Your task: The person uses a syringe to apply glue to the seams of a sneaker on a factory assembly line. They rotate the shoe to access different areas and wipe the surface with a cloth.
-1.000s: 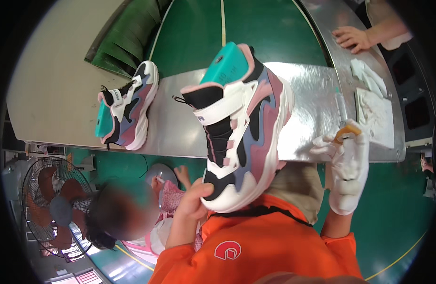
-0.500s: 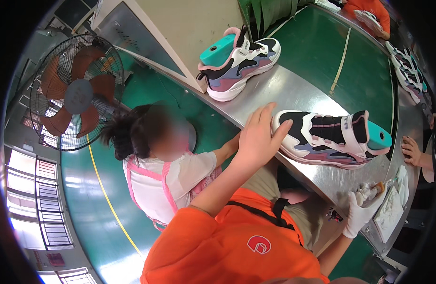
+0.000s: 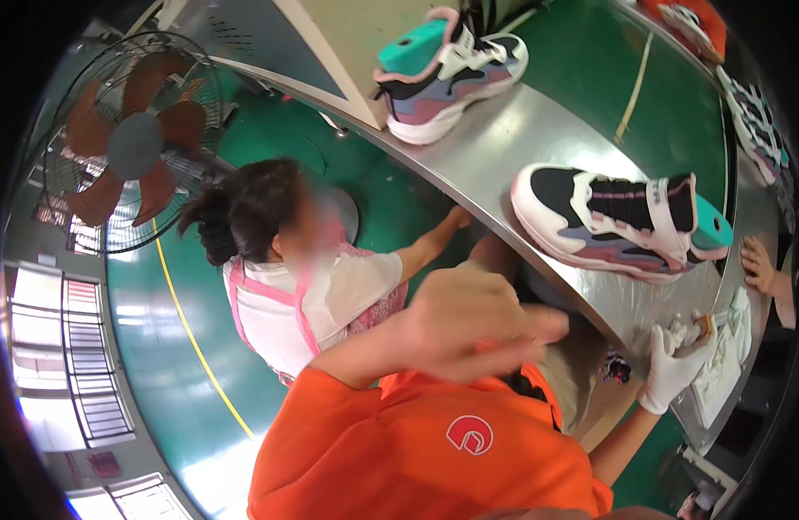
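left hand (image 3: 469,325): bare, hanging in the air over the orange shirt (image 3: 417,451), fingers loosely spread, touching nothing. It's motion-blurred, so the exact finger pose is hard to call.
right hand (image 3: 672,364): white glove, curled around a small crumpled rag or tool (image 3: 690,329) at the near right end of the counter (image 3: 538,147). Can't make out what that thing really is.
nearest sneaker (image 3: 620,221): lying on its side on the counter, just far of the right hand, long axis left to right, toe left, teal heel right.
second sneaker (image 3: 447,69): upright, farther left on the counter.
hidden stuff: a co-worker's hand (image 3: 759,264) is cut off at the right rim.
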Demonstrator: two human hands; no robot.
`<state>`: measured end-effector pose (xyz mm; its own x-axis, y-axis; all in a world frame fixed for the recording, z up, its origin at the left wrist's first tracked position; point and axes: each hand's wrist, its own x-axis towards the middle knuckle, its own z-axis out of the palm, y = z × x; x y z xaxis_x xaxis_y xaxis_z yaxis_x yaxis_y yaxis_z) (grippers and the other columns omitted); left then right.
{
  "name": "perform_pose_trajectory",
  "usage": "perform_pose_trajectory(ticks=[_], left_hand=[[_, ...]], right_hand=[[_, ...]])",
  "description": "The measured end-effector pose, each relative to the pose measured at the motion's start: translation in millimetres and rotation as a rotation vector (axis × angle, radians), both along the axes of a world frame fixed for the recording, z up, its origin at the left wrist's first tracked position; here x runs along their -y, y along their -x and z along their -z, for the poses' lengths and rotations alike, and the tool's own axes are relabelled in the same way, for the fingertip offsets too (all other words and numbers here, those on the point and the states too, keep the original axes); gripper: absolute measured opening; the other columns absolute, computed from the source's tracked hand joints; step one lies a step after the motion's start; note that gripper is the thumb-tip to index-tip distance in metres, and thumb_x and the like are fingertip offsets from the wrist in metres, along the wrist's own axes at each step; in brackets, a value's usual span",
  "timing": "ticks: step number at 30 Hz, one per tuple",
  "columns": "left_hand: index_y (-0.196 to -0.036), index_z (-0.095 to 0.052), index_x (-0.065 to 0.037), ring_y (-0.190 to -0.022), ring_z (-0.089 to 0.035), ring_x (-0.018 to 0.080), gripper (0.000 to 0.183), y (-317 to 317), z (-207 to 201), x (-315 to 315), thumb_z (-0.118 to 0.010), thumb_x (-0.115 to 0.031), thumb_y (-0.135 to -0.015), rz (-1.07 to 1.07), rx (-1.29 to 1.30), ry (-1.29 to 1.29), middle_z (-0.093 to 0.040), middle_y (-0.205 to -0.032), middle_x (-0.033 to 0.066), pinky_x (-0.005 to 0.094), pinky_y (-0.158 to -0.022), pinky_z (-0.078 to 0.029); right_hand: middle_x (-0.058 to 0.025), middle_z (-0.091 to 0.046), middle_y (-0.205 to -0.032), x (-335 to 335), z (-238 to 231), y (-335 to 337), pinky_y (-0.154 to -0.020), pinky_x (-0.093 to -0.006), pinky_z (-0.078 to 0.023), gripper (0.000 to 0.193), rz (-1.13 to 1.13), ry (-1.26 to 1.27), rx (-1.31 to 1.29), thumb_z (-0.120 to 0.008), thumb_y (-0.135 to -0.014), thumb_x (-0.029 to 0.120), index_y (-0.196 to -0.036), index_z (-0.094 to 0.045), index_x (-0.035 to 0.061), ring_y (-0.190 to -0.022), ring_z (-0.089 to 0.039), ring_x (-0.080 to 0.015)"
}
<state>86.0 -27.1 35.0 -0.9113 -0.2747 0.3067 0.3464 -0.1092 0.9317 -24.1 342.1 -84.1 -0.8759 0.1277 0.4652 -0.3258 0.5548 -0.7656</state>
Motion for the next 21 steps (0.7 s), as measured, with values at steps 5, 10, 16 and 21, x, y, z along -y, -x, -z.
perform_pose_trajectory(ticks=[5, 10, 16, 21], left_hand=[[-0.108, -0.065, -0.004, -0.083, -0.063, 0.0246, 0.032, 27, 35, -32, -0.071, -0.024, -0.084, 0.113, 0.018, 0.431, -0.066, -0.092, 0.0114, 0.0396, -0.083, -0.049], [-0.127, -0.051, 0.001, -0.111, -0.051, 0.04, 0.056, 78, 47, -41, -0.074, -0.019, -0.079, -0.148, -0.372, 0.78, -0.058, -0.114, 0.018, 0.0454, -0.097, -0.042], [-0.138, -0.037, 0.007, -0.128, -0.044, 0.0417, 0.103, 158, 33, -50, -0.085, -0.046, -0.064, 0.002, -0.231, 1.026, -0.048, -0.135, 0.0263, 0.0471, -0.108, -0.035], [-0.129, -0.055, -0.003, -0.099, -0.068, 0.0242, 0.084, 192, 16, -73, -0.09, -0.037, -0.06, 0.393, 0.16, 0.753, -0.07, -0.106, 0.0141, 0.0346, -0.088, -0.051]], right_hand=[[-0.0127, -0.043, -0.135, 4, 1, -2, -0.099, -0.0313, -0.041, 0.085, -0.029, 0.067, -0.02, -0.078, -0.068, -0.006, -0.14, -0.033, -0.0006, -0.119, -0.046, -0.0218], [-0.0103, -0.044, -0.131, 23, -2, -11, -0.094, -0.0316, -0.044, 0.086, -0.02, 0.202, 0.054, -0.076, -0.069, -0.008, -0.143, -0.032, 0.0018, -0.115, -0.048, -0.0206], [-0.0154, -0.049, -0.129, 31, -19, -1, -0.096, -0.0331, -0.044, 0.091, 0.042, -0.074, -0.076, -0.078, -0.062, 0.005, -0.142, -0.036, -0.0002, -0.115, -0.052, -0.0246], [-0.0146, -0.056, -0.122, 25, -26, -6, -0.083, -0.0322, -0.049, 0.106, 0.031, -0.033, -0.085, -0.087, -0.059, 0.013, -0.148, -0.03, 0.0026, -0.091, -0.058, -0.019]])
